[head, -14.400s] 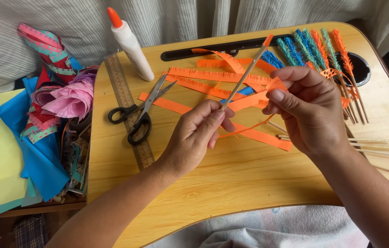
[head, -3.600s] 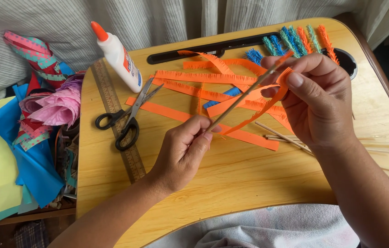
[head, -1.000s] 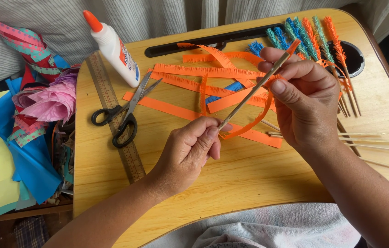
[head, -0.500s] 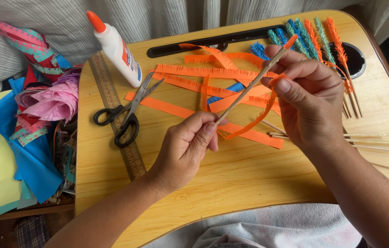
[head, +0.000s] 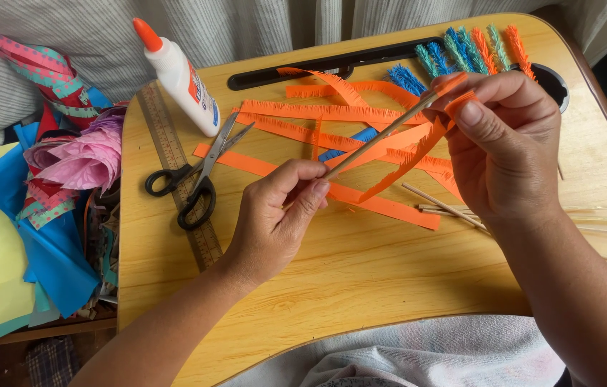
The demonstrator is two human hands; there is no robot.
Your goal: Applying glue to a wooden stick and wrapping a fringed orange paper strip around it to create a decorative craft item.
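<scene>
Over the yellow wooden lap table | left hand is pinching the thin wooden stick | right hand is gripping the fringed orange paper strip at its tip

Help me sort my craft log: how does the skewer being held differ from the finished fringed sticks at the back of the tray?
The held skewer is bare wood along most of its length, with orange fringe only at its top; the finished sticks are covered in blue, teal and orange fringe. The skewer is gripped slantwise by the left hand and right hand; the sticks stand unheld. All are thin.
</scene>
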